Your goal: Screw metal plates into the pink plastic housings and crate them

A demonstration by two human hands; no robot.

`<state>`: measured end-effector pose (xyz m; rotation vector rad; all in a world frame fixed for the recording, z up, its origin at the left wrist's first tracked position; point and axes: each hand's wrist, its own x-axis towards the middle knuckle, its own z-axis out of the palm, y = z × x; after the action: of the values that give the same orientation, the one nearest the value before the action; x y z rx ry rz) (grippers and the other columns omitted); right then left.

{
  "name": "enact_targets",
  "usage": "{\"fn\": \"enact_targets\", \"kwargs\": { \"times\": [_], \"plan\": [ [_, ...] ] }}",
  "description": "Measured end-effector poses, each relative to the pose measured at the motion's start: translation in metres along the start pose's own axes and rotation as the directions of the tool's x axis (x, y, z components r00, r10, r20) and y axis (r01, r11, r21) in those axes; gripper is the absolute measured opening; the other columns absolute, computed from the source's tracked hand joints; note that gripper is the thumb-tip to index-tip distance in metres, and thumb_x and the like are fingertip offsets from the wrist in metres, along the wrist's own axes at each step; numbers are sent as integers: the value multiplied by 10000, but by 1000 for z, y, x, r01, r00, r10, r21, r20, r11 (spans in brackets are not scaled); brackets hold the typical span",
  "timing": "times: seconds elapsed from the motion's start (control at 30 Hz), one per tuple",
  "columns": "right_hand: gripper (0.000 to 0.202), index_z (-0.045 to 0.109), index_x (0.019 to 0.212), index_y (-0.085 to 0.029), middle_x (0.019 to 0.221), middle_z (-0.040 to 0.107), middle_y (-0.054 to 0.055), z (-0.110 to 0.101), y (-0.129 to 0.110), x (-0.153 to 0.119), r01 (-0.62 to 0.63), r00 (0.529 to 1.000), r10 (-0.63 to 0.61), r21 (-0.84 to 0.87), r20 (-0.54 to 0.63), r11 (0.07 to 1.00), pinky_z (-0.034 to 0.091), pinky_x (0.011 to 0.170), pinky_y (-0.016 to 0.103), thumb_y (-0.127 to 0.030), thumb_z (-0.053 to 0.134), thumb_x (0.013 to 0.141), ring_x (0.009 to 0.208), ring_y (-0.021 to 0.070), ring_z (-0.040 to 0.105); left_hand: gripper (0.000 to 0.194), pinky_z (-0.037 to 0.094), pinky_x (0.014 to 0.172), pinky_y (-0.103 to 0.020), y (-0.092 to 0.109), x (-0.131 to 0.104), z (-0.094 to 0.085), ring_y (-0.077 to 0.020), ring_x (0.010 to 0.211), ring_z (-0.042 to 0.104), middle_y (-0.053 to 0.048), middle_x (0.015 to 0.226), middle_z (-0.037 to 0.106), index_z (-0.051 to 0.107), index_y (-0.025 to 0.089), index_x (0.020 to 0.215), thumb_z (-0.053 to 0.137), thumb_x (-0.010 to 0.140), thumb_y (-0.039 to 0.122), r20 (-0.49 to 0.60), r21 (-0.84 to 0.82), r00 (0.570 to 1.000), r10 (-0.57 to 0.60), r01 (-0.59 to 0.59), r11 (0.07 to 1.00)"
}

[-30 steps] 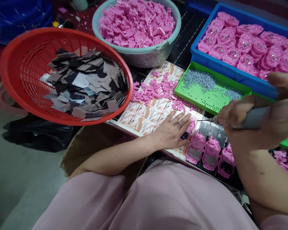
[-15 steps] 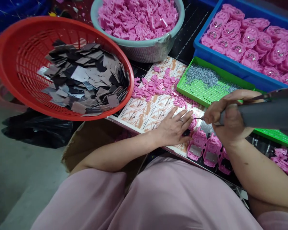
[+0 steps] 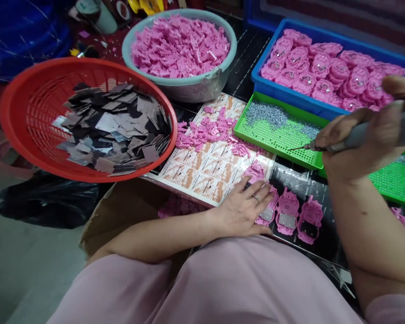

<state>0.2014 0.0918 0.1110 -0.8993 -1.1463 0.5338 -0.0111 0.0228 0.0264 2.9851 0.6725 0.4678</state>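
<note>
My right hand (image 3: 361, 139) is wrapped round a grey electric screwdriver (image 3: 347, 138), whose thin bit points left over the green tray (image 3: 276, 146) of small silvery screws (image 3: 266, 114). With fingers spread, my left hand (image 3: 245, 204) lies palm down at the table's front edge, over pink plastic housings. One housing (image 3: 255, 171) shows beyond its fingertips, and another (image 3: 267, 211) is partly under the fingers. To the right are a housing with a grey plate (image 3: 287, 211) and one with a dark plate (image 3: 310, 220). Loose pink parts (image 3: 211, 128) are scattered behind my left hand.
A red basket (image 3: 11, 112) of grey and black plates stands at left. Behind it is a pale green basket (image 3: 231, 40) of pink parts. A blue crate (image 3: 259, 81) of pink housings stands at back right. Another green tray (image 3: 391, 177) lies beyond my right wrist.
The screwdriver has risen from the housing by my left fingers and now hangs over the screw tray. My left hand has shifted nearer the front edge. The camera view has shifted too.
</note>
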Motion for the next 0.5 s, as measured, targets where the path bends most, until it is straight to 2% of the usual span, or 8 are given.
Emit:
{"fn": "enact_targets", "kwargs": {
  "times": [0.07,0.1,0.27,0.5],
  "plan": [
    [148,585,953,-296,465,410,-77,11,10,-4,101,993,-98,33,-64,994,352,337,281,-381,631,841,346,110,431,763,307,1105,-488,5,3,3,-294,1255,481,-130,1351,564,547,112,1306,376,878,720,13,15,1000,-22,22,1000],
    [135,608,949,-295,452,417,-80,14,15,-5,120,991,-117,53,-57,991,346,324,279,-357,640,833,333,110,425,751,307,1103,-487,5,6,4,-293,1256,481,-131,1350,565,546,111,1307,387,881,709,20,27,999,-28,27,999],
    [198,623,984,-294,424,421,-96,19,34,-4,94,995,-91,88,-38,992,344,316,279,-402,652,820,303,123,413,697,261,1131,-506,-5,19,6,-303,1320,429,-134,1389,532,541,123,1314,399,903,668,73,64,997,-29,25,998],
    [159,575,897,-304,427,428,-95,22,37,-4,26,1000,-25,51,-13,998,341,331,289,-418,656,822,298,122,393,685,270,1134,-502,-6,19,10,-286,1311,439,-107,1417,509,496,160,1356,357,917,667,85,60,996,-40,35,998]
  ]
}}
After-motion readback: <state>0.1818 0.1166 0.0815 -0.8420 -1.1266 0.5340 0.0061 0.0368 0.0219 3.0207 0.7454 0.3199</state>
